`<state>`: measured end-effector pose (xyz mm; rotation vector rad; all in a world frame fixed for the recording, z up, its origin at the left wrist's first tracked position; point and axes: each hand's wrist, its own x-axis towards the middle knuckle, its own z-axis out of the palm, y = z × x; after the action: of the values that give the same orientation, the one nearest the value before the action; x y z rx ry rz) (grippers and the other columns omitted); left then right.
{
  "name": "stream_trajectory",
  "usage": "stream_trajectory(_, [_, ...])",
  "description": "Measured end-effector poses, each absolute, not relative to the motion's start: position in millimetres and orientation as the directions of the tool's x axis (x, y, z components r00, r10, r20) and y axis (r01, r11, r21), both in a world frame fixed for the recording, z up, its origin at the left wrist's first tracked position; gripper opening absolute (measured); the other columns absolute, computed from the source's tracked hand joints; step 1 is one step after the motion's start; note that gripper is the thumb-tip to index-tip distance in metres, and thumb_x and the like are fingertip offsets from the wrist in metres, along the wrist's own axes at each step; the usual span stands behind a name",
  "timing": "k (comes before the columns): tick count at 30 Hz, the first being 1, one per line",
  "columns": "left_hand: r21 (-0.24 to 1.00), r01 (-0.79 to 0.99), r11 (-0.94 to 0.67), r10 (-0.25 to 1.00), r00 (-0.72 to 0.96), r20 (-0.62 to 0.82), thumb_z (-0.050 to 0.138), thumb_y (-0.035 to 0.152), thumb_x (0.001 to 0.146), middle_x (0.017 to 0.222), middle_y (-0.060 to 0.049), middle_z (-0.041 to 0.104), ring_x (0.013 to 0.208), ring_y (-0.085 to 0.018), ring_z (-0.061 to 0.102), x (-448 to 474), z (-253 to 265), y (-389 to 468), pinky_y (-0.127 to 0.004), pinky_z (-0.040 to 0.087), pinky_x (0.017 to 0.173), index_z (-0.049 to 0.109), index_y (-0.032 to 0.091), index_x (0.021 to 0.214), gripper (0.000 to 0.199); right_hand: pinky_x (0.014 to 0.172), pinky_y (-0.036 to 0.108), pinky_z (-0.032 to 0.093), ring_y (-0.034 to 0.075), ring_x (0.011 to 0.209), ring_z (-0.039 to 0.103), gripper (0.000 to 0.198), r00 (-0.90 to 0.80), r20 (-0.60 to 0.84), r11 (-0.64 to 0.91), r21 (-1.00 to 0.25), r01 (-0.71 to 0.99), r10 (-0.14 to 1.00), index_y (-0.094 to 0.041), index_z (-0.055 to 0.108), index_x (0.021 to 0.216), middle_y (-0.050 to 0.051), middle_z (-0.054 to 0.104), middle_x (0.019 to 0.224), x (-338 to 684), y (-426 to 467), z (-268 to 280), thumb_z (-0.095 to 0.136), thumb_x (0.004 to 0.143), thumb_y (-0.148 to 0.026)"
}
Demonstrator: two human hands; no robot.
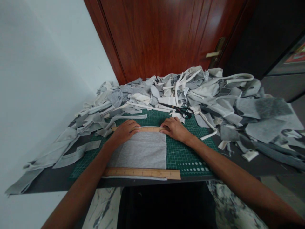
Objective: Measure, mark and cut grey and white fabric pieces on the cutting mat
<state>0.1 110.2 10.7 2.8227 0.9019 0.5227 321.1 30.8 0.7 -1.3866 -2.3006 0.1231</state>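
Observation:
A piece of light grey fabric (143,149) lies flat on the green cutting mat (186,149). Along its far edge runs a wooden ruler (150,129), with the fabric's edge showing just behind it. My left hand (126,130) grips the left part of this ruler together with the fabric edge, fingers bent. At the right end, my right hand (175,128) pinches the ruler and the fabric in the same way. A second, wider wooden ruler (145,172) rests across the fabric's near edge, touched by neither hand.
Black-handled scissors (183,111) lie beyond my right hand. A long heap of grey and white fabric scraps (209,92) covers the table's back and both sides. A wooden door (166,38) stands behind, and a white wall (54,63) rises on the left.

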Motion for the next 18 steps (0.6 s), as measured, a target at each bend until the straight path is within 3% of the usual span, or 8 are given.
stream_trajectory(18, [0.203,0.589,-0.783,0.622,0.723,0.302,0.054,0.031,0.104,0.114,-0.009,0.071,0.114,-0.026,0.063,5.0,4.7,116.5,-0.044,0.05,0.105,0.072,0.021,0.112,0.023,0.098,0.043,0.035,0.029,0.11,0.058,0.016,-0.299,0.339,0.405,-0.306,0.861,0.892,-0.02,0.077,0.109,0.01,0.073,0.111,317.6,35.7,-0.8,0.072,0.099,-0.031])
